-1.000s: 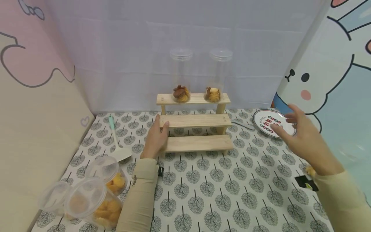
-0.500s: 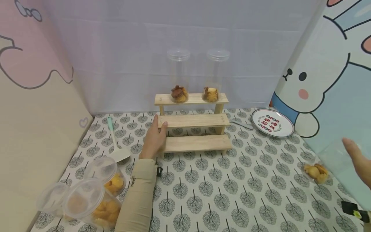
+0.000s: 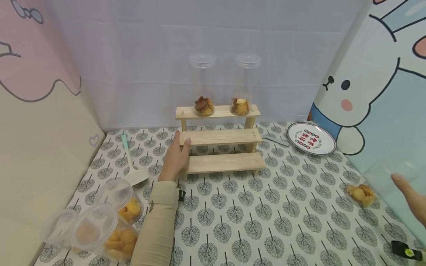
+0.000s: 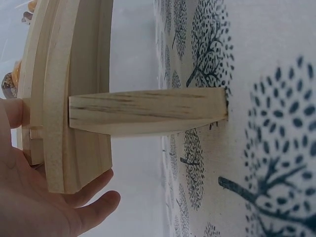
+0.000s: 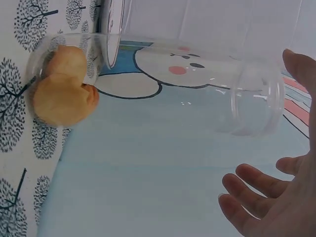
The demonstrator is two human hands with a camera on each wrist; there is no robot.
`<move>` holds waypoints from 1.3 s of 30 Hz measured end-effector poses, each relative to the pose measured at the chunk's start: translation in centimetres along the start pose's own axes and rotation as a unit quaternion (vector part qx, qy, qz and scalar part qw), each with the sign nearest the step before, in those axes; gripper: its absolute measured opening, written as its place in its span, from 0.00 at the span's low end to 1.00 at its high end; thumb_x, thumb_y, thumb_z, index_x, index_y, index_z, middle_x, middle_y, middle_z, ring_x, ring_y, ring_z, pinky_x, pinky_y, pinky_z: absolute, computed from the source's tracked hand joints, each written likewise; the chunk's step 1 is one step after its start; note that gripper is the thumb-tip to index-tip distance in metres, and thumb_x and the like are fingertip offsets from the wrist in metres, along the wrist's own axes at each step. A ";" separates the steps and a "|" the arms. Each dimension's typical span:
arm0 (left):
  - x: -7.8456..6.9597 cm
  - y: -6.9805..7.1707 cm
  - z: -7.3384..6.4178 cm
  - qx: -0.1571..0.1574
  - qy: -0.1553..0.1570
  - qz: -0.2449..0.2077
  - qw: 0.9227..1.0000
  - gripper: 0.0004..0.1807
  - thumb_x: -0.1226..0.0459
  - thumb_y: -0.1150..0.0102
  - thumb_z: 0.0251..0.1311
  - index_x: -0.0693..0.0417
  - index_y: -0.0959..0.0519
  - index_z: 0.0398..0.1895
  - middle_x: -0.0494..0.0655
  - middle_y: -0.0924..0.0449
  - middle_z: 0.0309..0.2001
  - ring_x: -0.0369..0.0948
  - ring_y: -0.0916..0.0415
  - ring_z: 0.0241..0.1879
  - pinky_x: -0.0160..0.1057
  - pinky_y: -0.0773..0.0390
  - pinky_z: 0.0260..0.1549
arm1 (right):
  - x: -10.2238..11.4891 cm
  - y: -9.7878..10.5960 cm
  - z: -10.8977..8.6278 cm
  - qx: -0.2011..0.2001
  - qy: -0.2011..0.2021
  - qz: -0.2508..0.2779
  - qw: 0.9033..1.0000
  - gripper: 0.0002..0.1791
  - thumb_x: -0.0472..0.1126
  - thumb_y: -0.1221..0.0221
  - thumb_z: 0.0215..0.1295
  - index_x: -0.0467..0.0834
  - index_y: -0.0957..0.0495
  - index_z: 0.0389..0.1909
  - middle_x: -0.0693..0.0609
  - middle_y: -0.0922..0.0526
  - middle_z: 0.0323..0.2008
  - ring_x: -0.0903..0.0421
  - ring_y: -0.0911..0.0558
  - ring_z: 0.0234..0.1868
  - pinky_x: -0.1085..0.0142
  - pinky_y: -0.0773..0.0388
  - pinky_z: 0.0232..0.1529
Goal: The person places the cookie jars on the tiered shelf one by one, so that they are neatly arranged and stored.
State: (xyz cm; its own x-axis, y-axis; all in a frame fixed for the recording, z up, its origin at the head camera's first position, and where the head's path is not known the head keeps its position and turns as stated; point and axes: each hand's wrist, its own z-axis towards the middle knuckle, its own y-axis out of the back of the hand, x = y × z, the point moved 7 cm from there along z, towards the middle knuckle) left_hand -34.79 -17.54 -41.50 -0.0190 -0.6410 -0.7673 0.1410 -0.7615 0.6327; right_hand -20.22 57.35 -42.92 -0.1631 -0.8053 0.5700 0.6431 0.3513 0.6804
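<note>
A three-tier wooden display rack (image 3: 223, 137) stands in the middle of the head view. My left hand (image 3: 174, 159) grips its left end, the thumb over the middle shelf's edge; in the left wrist view, fingers show behind a plank's end. At the far right, my right hand (image 5: 276, 197) is spread with fingers apart around the lid end of a tall clear jar (image 5: 256, 98), holding nothing. Cookies (image 5: 66, 89) lie at the jar's bottom. Two similar jars, a left one (image 3: 202, 61) and a right one (image 3: 247, 61), stand on the rack's top shelf.
Several lidded jars with cookies, one in front (image 3: 94, 225), stand at the left front. A spatula (image 3: 134, 175) with a mint handle lies behind them. A patterned plate (image 3: 327, 144) and a grey metal utensil (image 3: 276, 140) lie right of the rack. Printed walls enclose three sides.
My right hand has moved from in front of the plate, right and down, to the tall jar at the right edge. My left hand stays on the rack. The view has shifted slightly.
</note>
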 end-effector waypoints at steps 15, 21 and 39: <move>0.1 -0.2 -0.1 0.004 -0.003 -0.007 1.000 0.45 0.32 0.71 0.69 0.39 0.67 0.81 0.52 0.59 0.80 0.56 0.56 0.77 0.59 0.54 0.75 | 12.5 0.9 -4.6 0.009 -0.086 0.045 0.995 0.52 0.51 0.40 0.67 0.48 0.64 0.81 0.36 0.53 0.77 0.28 0.43 0.72 0.36 0.44 0.71; 0.1 -0.1 -0.1 0.004 -0.004 -0.006 1.000 0.45 0.31 0.72 0.69 0.38 0.67 0.81 0.51 0.59 0.80 0.57 0.56 0.77 0.59 0.54 0.75 | 11.4 0.3 -4.4 -0.013 -0.083 0.047 0.995 0.50 0.50 0.40 0.68 0.53 0.63 0.81 0.36 0.46 0.75 0.28 0.37 0.69 0.45 0.40 0.73; 0.0 0.1 -0.1 -0.002 -0.009 -0.003 1.000 0.44 0.33 0.71 0.70 0.40 0.66 0.81 0.52 0.58 0.80 0.56 0.56 0.77 0.59 0.54 0.75 | 12.4 0.4 -4.7 -0.029 -0.072 0.049 0.996 0.48 0.47 0.39 0.68 0.54 0.58 0.80 0.38 0.41 0.74 0.32 0.35 0.69 0.73 0.43 0.68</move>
State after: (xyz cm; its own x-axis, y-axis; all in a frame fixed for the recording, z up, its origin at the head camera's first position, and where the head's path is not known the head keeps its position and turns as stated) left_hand -34.62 -17.62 -41.41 -0.0378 -0.6388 -0.7685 0.1455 -0.7643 0.6282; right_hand -18.44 45.28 -37.77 -0.2008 -0.6897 0.6957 0.7028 0.3933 0.5928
